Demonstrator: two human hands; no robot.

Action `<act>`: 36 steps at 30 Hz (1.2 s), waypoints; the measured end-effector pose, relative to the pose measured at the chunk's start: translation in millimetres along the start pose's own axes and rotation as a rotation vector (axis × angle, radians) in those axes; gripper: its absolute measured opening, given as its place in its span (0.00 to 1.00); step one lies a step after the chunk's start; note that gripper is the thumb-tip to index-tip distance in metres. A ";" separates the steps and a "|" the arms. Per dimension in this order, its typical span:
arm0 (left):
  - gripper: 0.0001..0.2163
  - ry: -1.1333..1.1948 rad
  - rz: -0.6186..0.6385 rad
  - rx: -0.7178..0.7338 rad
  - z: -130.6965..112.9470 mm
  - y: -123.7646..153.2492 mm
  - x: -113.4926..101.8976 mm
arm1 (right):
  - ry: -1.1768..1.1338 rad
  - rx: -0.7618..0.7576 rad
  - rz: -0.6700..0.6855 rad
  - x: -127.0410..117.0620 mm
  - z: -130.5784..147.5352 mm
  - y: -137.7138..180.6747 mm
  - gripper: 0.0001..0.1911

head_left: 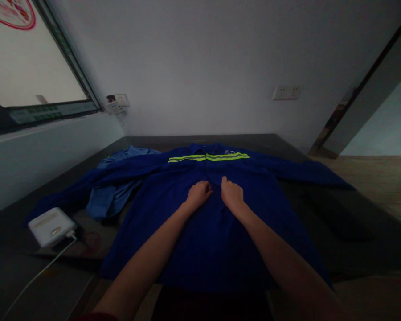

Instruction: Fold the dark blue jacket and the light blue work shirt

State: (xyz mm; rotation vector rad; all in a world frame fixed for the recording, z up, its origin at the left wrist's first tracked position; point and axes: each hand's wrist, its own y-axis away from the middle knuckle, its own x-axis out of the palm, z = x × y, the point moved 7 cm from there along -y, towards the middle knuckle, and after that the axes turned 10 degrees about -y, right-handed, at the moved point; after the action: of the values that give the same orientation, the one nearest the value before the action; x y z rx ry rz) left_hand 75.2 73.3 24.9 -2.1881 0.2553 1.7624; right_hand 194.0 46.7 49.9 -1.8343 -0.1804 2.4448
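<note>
A dark blue work jacket (217, 249) lies spread on its back, with its collar at the far side and its sleeves stretched out to both sides. Yellow-green bands (227, 157) cross its chest, and a small light mark sits above the right one. Over the middle of the front, my left hand (199, 194) is closed, its curled fingers at the front opening. Just across from it, my right hand (232, 195) is closed on the cloth too, one finger pointing up towards the collar. A small gap separates the hands. The fingertips are partly hidden.
The jacket lies on a dark table (254, 139) against a white wall. Under the left sleeve is a lighter blue garment (103, 200). A white power bank (51, 226) with a cable stands at the left, and a dark flat object (337, 218) lies at the right.
</note>
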 end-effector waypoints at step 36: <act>0.04 0.028 -0.145 -0.049 -6.6 10.8 -32.3 | -1.322 0.006 0.164 26.9 -19.5 -23.2 0.12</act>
State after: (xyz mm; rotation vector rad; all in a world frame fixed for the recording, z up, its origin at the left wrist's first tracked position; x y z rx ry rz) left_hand 70.4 58.9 56.1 -2.2063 0.0585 1.6763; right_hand 205.0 74.1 22.2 0.0469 -0.0752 3.2682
